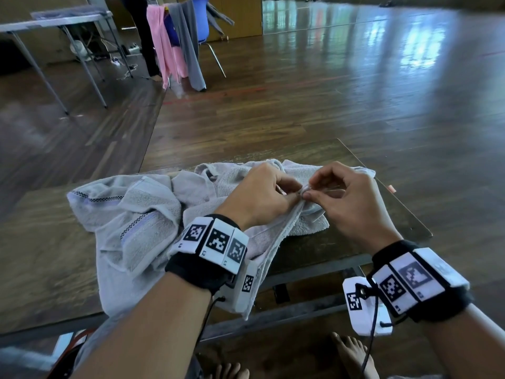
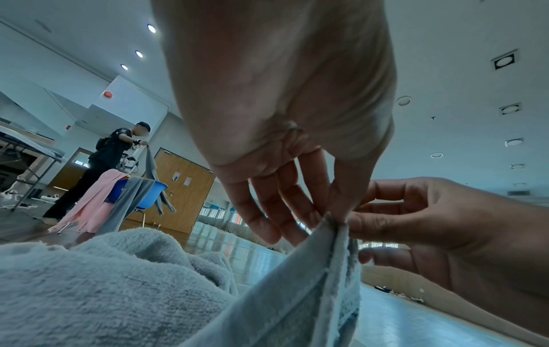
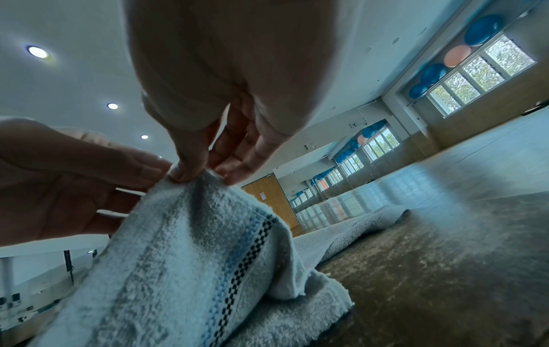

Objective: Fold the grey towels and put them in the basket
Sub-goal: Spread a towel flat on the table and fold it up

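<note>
Head view showed a crumpled grey towel (image 1: 142, 214) spread over the brown desk (image 1: 341, 242) in the lower middle of the frame, its near part hanging off the front edge. At centre frame the left hand (image 1: 262, 198) and the right hand (image 1: 352, 203) met, each pinching the same raised bit of towel edge between thumb and forefinger, the other fingers (image 2: 267, 211) loosely spread. The right wrist view showed a blue and black checked stripe (image 3: 237, 263) running below the pinch. No basket was in view. This looked like the opening step: finding a corner before any fold was made. Next, the hands would probably need to slide apart along the hem to stretch the towel flat. Upper left, pink and grey cloths draped a blue chair (image 1: 202, 20).
</note>
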`<state>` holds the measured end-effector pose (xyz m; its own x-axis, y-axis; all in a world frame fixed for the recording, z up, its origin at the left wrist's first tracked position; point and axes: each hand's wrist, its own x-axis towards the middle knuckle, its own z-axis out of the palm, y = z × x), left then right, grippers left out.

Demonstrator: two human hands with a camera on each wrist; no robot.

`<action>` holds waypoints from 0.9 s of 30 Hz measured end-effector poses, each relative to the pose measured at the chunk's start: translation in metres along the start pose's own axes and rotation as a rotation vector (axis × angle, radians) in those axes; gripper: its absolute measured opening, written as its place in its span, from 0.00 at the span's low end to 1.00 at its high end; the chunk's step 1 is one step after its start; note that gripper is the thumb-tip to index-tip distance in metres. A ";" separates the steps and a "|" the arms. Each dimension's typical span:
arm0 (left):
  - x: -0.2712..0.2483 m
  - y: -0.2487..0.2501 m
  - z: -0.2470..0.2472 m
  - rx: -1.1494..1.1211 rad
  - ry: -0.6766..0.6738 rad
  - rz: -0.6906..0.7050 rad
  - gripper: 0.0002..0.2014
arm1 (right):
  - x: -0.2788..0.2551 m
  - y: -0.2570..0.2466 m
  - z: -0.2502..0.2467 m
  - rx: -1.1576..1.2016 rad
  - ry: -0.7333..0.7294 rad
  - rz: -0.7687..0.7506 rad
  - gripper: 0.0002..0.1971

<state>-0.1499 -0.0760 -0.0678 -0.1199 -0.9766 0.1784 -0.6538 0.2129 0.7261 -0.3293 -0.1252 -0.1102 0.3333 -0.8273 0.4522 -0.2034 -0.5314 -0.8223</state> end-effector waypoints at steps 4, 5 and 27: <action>-0.001 0.000 -0.001 -0.017 -0.009 0.001 0.12 | 0.000 -0.001 -0.001 -0.016 0.003 0.023 0.11; -0.001 -0.001 -0.001 -0.020 -0.013 0.006 0.12 | 0.000 -0.001 -0.001 -0.021 0.000 0.031 0.11; -0.012 -0.008 0.012 0.293 0.131 0.007 0.14 | -0.007 -0.004 0.001 0.031 -0.058 0.022 0.08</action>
<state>-0.1517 -0.0663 -0.0838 -0.0405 -0.9591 0.2800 -0.8430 0.1832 0.5058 -0.3298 -0.1173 -0.1105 0.3818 -0.8264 0.4138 -0.1828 -0.5064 -0.8427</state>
